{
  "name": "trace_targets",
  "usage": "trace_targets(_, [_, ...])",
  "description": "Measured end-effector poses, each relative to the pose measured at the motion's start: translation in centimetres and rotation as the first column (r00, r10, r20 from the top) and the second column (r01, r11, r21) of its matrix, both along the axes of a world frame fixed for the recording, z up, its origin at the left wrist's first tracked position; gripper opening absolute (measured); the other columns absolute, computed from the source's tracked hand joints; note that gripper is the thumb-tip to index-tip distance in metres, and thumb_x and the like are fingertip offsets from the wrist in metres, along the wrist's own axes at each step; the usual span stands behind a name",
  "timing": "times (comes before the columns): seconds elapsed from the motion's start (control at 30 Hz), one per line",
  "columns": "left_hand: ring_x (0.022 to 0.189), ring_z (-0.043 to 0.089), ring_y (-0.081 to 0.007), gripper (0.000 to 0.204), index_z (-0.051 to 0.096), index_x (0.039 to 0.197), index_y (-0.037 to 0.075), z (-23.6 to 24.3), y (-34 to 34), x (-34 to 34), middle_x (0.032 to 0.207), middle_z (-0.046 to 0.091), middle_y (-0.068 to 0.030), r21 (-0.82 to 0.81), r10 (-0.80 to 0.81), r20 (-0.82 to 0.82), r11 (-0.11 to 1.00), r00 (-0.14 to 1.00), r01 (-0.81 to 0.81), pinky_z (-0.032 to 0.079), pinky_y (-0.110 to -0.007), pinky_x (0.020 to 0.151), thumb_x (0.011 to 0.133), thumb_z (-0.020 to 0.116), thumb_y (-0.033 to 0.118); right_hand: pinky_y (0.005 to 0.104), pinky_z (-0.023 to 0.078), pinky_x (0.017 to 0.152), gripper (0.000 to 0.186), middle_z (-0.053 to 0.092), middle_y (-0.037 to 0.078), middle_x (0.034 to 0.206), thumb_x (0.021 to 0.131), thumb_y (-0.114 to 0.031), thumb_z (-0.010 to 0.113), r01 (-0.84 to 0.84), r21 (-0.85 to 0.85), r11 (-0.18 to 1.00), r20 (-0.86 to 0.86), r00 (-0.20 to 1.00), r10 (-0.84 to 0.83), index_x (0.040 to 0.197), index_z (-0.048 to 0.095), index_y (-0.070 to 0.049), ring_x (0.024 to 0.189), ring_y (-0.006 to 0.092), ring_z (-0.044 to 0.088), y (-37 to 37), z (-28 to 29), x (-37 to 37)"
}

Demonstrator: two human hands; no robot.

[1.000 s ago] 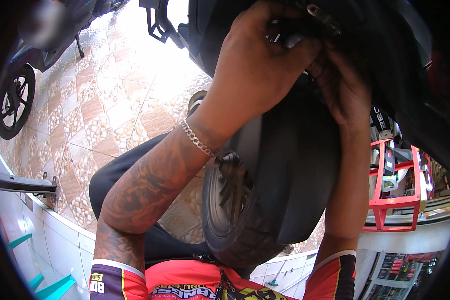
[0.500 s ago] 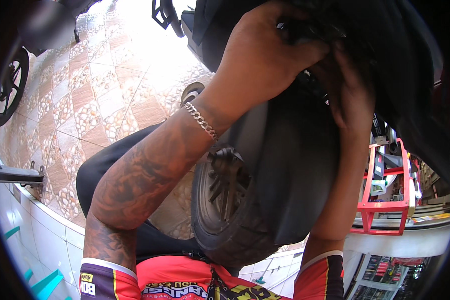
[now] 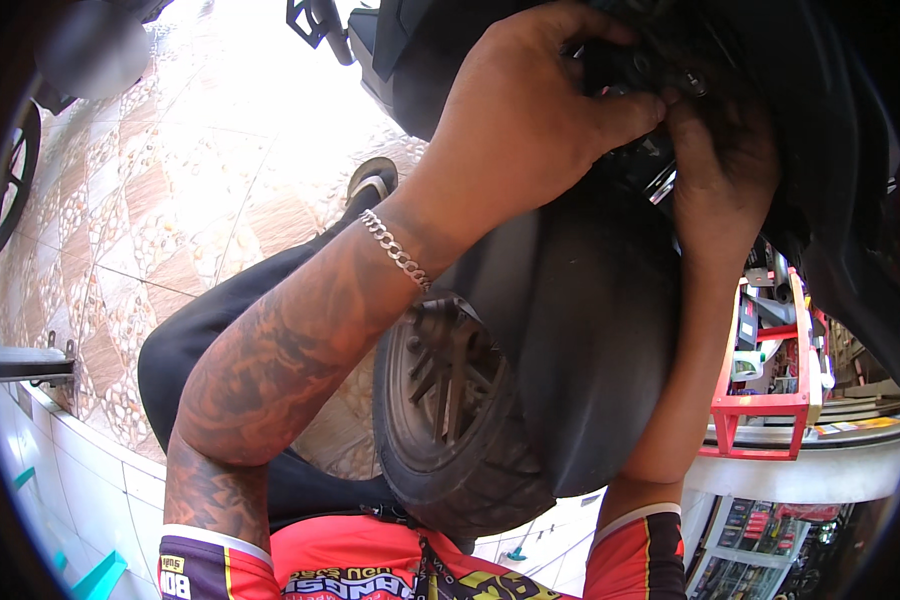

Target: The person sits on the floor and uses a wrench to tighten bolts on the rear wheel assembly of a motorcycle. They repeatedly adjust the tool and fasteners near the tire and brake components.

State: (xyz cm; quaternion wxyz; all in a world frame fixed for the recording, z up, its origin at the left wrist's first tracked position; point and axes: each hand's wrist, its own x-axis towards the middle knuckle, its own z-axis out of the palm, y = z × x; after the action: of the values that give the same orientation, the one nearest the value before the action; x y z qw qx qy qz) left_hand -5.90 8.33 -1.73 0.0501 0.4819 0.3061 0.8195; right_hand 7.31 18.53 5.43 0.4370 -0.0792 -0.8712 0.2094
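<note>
Above the black fender [image 3: 605, 370] of a motorbike's wheel, both my hands reach into the shadowed underside of the dark bodywork. My left hand [image 3: 540, 110] is closed around a small black part [image 3: 625, 68], its thumb pointing right along the lower side. At the right end of that part, next to a small shiny round piece [image 3: 692, 82], the thumb of my right hand [image 3: 725, 175] nearly meets my left thumb. The right fingers curl up behind into shadow, so their tips are hidden. What the part is, I cannot make out. Below stands the wheel's tyre [image 3: 470, 480].
Dark body panels [image 3: 820, 150] hang close on the right. Beyond them is a red metal rack [image 3: 760, 405] with bottles and tools. A glass display case [image 3: 760, 530] stands lower right. Patterned floor tiles [image 3: 170, 220] spread left, with another motorbike's wheel [image 3: 15, 180] at the edge.
My right hand has moved slightly right and turned, showing more of its palm. The black part between my hands shows more clearly. The whole view has shifted a little.
</note>
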Motion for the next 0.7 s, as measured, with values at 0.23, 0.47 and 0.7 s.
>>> trace_targets(0.23, [0.078,0.07,-0.0139,0.026,0.071,0.11,-0.002,0.1,-1.4,-0.1,0.089,0.074,-0.0102,-0.2,0.21,-0.086,0.954,0.974,-0.224,0.053,-0.028,0.07,0.09,0.077,0.014,0.0298,0.052,0.095,0.027,0.072,0.011,0.116,0.098,-0.009,0.069,-0.187,-0.235,0.954,-0.133,0.978,0.159,0.123,0.067,0.003,0.107,0.0178,0.067,-1.2,-0.7,0.2])
trace_targets(0.47, [0.093,0.069,-0.0103,0.03,0.064,0.126,-0.002,0.1,-2.0,-0.1,0.103,0.074,-0.0077,-0.269,-0.064,0.051,0.96,0.997,0.075,0.055,-0.024,0.081,0.098,0.07,0.007,0.0266,0.052,0.093,0.024,0.074,0.01,0.112,0.1,-0.011,0.068,-0.073,-0.132,0.989,0.026,0.997,0.077,0.12,0.069,0.002,0.104,0.0173,0.068,-1.5,-0.8,0.7])
trace_targets(0.7, [0.081,0.065,-0.0101,0.024,0.07,0.117,0.001,0.0,-1.7,0.0,0.106,0.064,-0.0082,-0.184,-0.048,0.155,0.98,0.987,0.076,0.054,-0.024,0.065,0.094,0.073,0.01,0.0284,0.052,0.093,0.026,0.069,0.011,0.12,0.101,-0.006,0.066,-0.316,-0.288,0.904,-0.041,0.947,0.318,0.125,0.061,0.003,0.106,0.016,0.067,-2.4,-1.1,0.9])
